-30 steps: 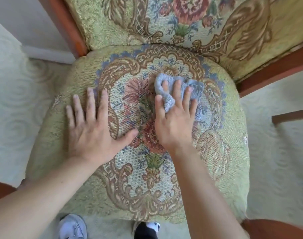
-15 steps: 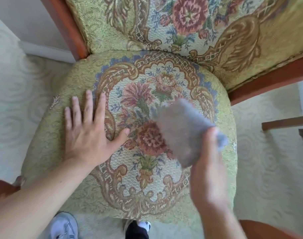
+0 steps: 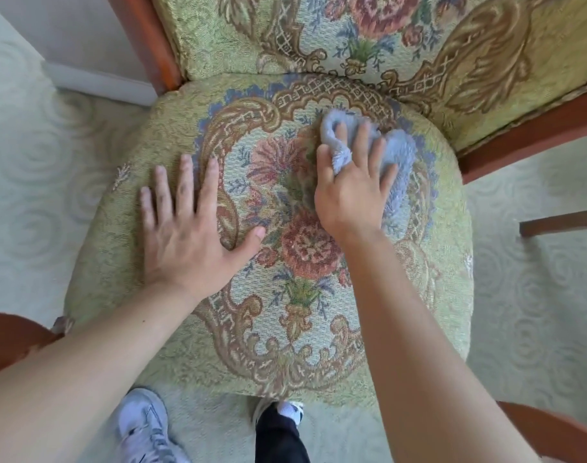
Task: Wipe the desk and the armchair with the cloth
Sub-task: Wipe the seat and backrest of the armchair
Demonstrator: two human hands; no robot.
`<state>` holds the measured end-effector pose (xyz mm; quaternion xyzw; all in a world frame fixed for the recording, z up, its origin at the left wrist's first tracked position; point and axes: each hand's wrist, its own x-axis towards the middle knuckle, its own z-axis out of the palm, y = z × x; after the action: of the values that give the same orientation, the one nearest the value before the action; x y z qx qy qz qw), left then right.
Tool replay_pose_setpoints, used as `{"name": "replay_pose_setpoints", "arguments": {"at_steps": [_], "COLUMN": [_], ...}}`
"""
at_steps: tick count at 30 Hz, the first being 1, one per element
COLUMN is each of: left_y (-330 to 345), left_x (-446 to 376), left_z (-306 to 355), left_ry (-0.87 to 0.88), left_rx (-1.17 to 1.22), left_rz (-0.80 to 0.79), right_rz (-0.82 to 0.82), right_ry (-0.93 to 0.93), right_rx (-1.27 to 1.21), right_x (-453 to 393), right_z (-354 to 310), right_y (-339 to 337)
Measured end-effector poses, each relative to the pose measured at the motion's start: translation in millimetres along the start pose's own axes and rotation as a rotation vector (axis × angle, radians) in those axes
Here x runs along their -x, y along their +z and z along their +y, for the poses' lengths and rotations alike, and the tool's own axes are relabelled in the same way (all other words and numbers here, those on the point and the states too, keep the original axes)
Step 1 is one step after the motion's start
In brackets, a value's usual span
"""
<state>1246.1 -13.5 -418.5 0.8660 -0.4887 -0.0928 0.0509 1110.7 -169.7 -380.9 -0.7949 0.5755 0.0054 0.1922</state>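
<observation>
Pressing cloth (image 3: 394, 162) under right hand (image 3: 352, 192) fingers, bunched between them, left hand (image 3: 188, 235) splayed flat.

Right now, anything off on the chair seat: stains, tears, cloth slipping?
Nothing stands out. The seat cushion shows no visible stains or tears; the right hand presses the grey cloth flat on it, and the left hand rests spread beside.

A pale carpet (image 3: 35, 168) with faint swirl rings covered the floor all round. At the upper left stood a plain light wall (image 3: 68, 28) with a white skirting board (image 3: 98, 83). Soft daylight lay evenly over everything. A dark wooden rail (image 3: 559, 222) showed at the right edge.
</observation>
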Motion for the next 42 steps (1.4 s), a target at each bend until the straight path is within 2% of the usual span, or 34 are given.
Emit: {"name": "replay_pose_setpoints", "arguments": {"at_steps": [3,6,10,13,15,16,20,22,24,27,30,32,36,39,42], "left_y": [0,0,0,-2,-2,-2,2,3,3,2,2,3,4,2,1], "left_x": [0,1,3,3,1,0,0,2,2,3,3,2,2,4,3], "left_z": [-1,-1,-1,-2,-2,-2,-3,-3,-4,-4,-4,-3,-3,-5,-3], "left_ry": [-0.005,-0.008,-0.011,-0.008,-0.011,-0.007,-0.007,-0.009,-0.006,-0.006,-0.006,-0.004,-0.008,-0.011,-0.001], "left_rx": [0.002,0.014,0.027,0.025,0.031,0.030,0.028,0.023,0.030,0.034,0.033,0.028,0.008,0.011,0.024], "left_rz": [0.007,0.010,0.019,0.010,0.017,0.018,0.019,0.015,0.016,0.010,0.016,0.016,0.017,0.021,0.021], "right_rz": [0.021,-0.037,-0.132,-0.190,-0.147,-0.065,0.425,0.598,0.639,0.553,0.301,0.195,0.158,0.053,-0.021], "right_ry": [-0.177,-0.337,-0.453,-0.483,-0.350,-0.225,0.332,0.348,0.244,0.098,0.155,0.140,-0.062,-0.239,-0.326], "right_rx": [-0.004,0.033,0.162,0.076,-0.228,-0.435,-0.988,-1.038,-0.948,-0.617,-0.353,-0.178,-0.087,-0.025,-0.014], "right_x": [27,72,126,146,146,142,102,75,53,21,3,3,27,72,117], "right_z": [-3,4,28,38,34,31,39,46,50,63,59,50,34,41,59], "right_y": [14,25,25,9,-14,-27,-72,-86,-88,-67,-32,-10,9,14,14]}}
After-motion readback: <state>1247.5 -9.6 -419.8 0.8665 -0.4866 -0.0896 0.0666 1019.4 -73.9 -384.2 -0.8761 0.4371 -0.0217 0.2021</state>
